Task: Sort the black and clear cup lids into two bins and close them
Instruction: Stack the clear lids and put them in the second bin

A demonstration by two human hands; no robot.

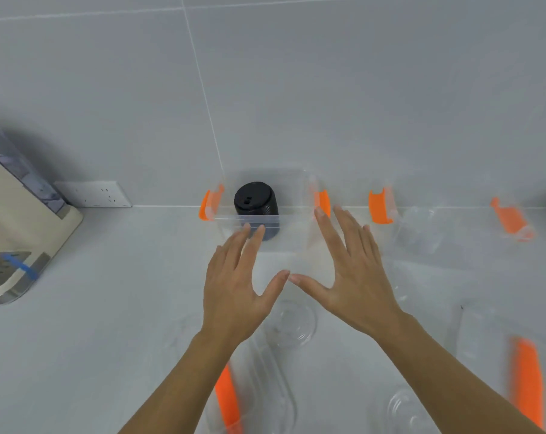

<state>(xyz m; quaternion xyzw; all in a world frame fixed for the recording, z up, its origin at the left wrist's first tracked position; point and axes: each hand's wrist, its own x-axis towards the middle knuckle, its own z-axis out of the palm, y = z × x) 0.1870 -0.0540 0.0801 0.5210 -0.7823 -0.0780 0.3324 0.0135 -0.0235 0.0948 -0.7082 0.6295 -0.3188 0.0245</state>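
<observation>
A clear bin point(292, 195) with orange latches stands against the wall and holds a stack of black lids point(256, 208). A second clear bin point(453, 227) to its right holds a stack of clear lids point(419, 228). My left hand point(234, 289) and my right hand point(350, 270) hover flat and spread just in front of the left bin, thumbs almost touching, holding nothing. A loose clear lid point(292, 324) lies on the counter below my hands. Two clear bin covers with orange handles lie near me, one point(256, 393) between my arms, one point(491, 355) at the right.
A beige and grey appliance point(15, 233) with blue tape stands at the left. A wall socket point(93, 194) sits low on the tiled wall. Another clear lid point(406, 411) lies at the bottom right. The white counter point(109, 324) runs left of my arms.
</observation>
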